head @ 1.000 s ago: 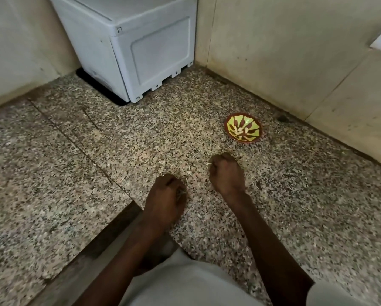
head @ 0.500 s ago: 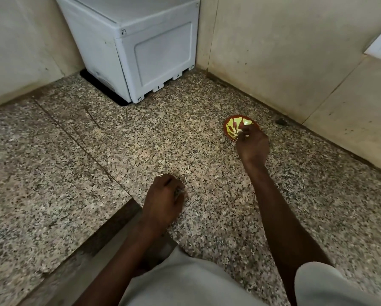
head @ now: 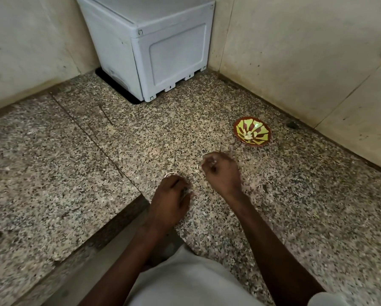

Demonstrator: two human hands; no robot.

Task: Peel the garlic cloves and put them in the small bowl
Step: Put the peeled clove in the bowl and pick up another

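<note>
Where the speckled granite floor (head: 52,177) fills the left of the view, rough and grainy with a dark seam running across it, a raised slab edge drops to a lower step near 7 o'clock. At 12 o'clock a boxy pale grey plastic appliance (head: 154,47) with a smooth recessed panel stands in the corner against the matt beige walls (head: 295,51).

Just below centre, the left hand (head: 170,199) rests knuckles up on the floor, its fingers curled under; a pale papery scrap of garlic skin (head: 171,173) peeks out at its 12 o'clock, touching the fingertips, and whether a clove sits inside the curled fingers cannot be told. Close beside it, toward 1 o'clock, the right hand (head: 221,171) hovers with fingers bunched, pinching something small and whitish at the tips on its upper left side; it is too blurred to tell clove from skin.

Toward 2 o'clock from the right hand, well apart from both hands, sits the small bowl (head: 252,131), round and shallow, glossy, with a red-brown rim and yellow-green petal pattern. Pale peeled garlic cloves (head: 248,135) lie at its centre. A dark spot (head: 292,124) marks the floor at the bowl's 3 o'clock by the wall.
</note>
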